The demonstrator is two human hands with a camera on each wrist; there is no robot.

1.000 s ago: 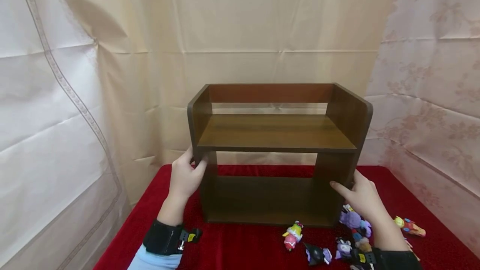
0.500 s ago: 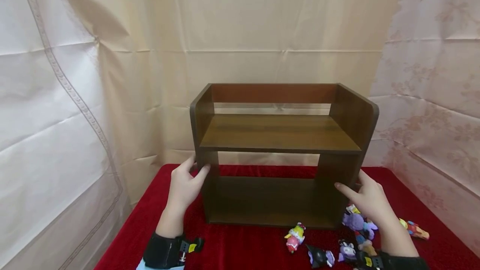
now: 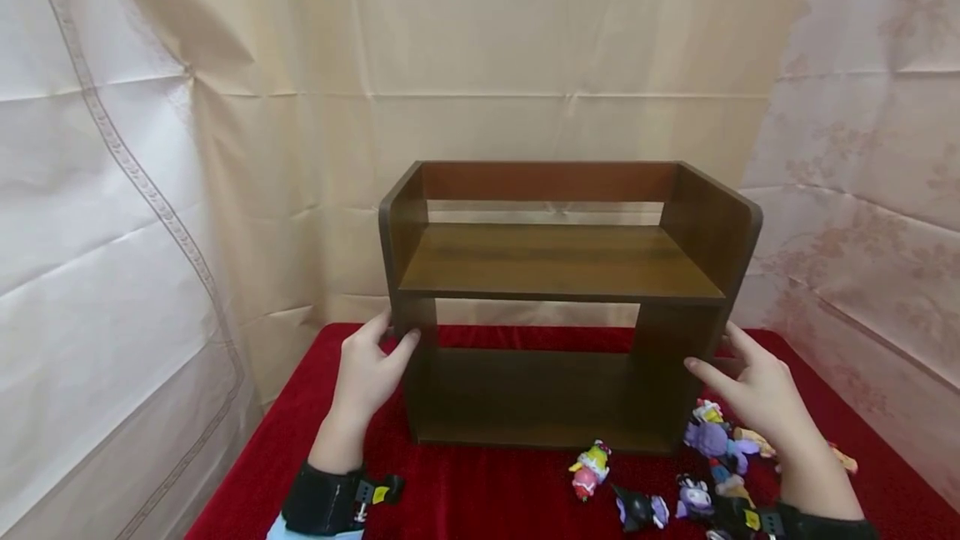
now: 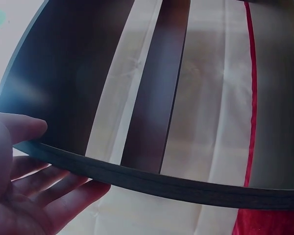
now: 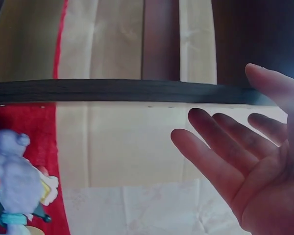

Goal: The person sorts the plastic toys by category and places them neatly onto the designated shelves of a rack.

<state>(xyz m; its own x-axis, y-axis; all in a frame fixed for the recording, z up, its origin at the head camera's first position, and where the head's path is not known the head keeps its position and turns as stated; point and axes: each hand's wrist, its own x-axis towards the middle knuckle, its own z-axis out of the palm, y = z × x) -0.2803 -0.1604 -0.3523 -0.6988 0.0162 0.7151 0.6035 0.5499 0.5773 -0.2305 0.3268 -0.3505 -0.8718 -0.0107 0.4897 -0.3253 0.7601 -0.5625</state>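
A dark brown two-tier wooden shelf (image 3: 558, 261) stands on the red cloth, facing me. My left hand (image 3: 367, 373) holds its left side panel, thumb on the inner face and fingers along the outside; the left wrist view shows the same panel edge between thumb (image 4: 32, 126) and fingers. By the right side panel is my right hand (image 3: 768, 394), its fingers spread and fairly straight. In the right wrist view, these fingers (image 5: 210, 161) are apart from the panel's edge, while the thumb tip overlaps it in view; whether it touches I cannot tell.
Several small toy figures lie by the shelf's front right: a yellow-and-pink one (image 3: 589, 470), a black-and-purple one (image 3: 641, 512) and a purple one (image 3: 708, 440) near my right wrist. A red cloth (image 3: 285, 457) covers the table. Pale curtains (image 3: 540, 40) hang behind.
My right hand has moved rightward and its fingers have spread away from the side panel. The shelf's right side sits slightly farther right in view. My left hand stays at the left panel.
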